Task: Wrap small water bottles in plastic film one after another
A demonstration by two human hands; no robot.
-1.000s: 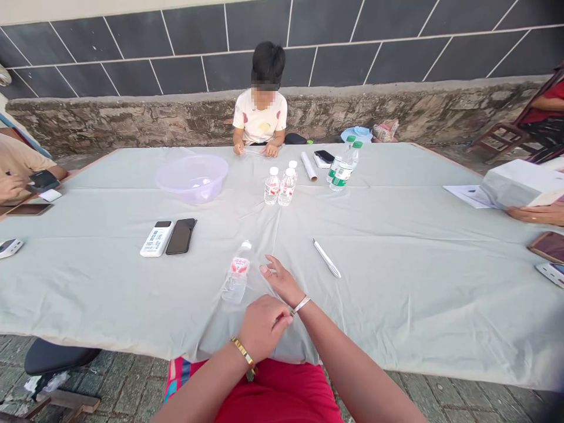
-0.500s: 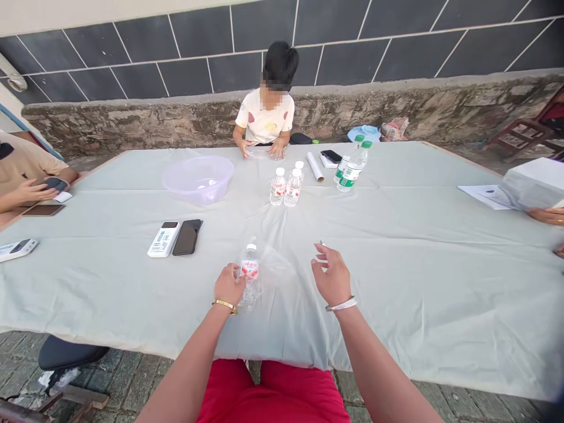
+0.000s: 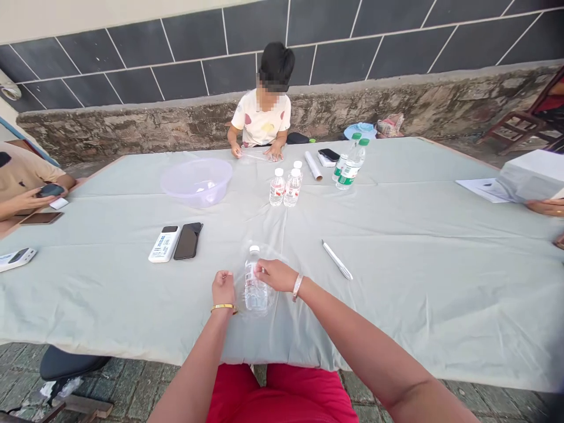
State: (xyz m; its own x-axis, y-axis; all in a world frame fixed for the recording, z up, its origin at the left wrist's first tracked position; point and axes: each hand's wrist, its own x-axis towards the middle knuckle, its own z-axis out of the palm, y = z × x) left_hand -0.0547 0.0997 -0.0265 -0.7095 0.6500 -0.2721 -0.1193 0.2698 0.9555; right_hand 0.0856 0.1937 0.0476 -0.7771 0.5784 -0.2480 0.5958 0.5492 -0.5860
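Observation:
In front of me a small clear water bottle (image 3: pixel 256 294) with a white cap lies amid thin clear plastic film (image 3: pixel 272 299). My right hand (image 3: pixel 277 275) reaches across from the right, its fingers curled closed at the bottle's label and covering part of it. Left of the bottle, my left hand (image 3: pixel 224 288) is closed like a fist beside the film's edge; what its fingers hold, if anything, is hidden. A white pen (image 3: pixel 337 259) rests on the cloth to the right, apart from both hands.
Beyond are several small water bottles (image 3: pixel 277 189), green-capped bottles (image 3: pixel 349 170), a film roll (image 3: pixel 313 165) and a purple basin (image 3: pixel 196 197). A power bank (image 3: pixel 164 244) and a phone (image 3: pixel 188 241) lie left. People sit opposite and at both sides of the cloth-covered table (image 3: pixel 396 282).
My right hand has moved left from beside the pen to the bottle, leaving the pen in plain view. My left hand has come off the bottle and closed. The bottle's label has turned.

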